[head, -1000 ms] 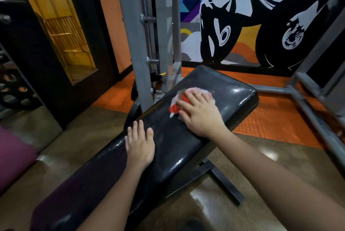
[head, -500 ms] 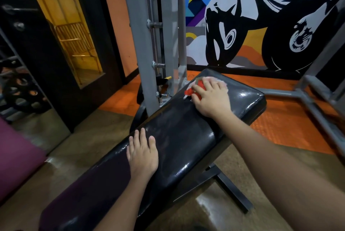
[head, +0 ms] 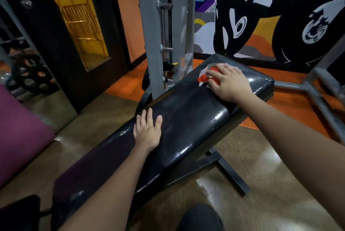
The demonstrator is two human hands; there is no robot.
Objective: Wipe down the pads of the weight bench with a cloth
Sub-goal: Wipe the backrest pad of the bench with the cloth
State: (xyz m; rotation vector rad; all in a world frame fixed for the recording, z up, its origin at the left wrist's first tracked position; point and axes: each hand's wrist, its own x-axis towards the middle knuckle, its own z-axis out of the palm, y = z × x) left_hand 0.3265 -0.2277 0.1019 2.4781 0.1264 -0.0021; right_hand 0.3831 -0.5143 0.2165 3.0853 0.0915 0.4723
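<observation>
While wiping: right hand presses red-and-white cloth on bench pad, two o'clock.
Left hand: fingers together, flat on pad, centre.

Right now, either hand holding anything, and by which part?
Right hand presses the crumpled red-and-white cloth from above onto the black vinyl bench pad. Left hand lies flat on the pad, holding nothing.

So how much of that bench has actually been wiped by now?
The middle of the bench pad shows dull streaks, so it looks wiped. The right hand is pressing the cloth on the far end. The left hand rests flat on the pad. The near, darker stretch shows no streaks and probably remains.
</observation>
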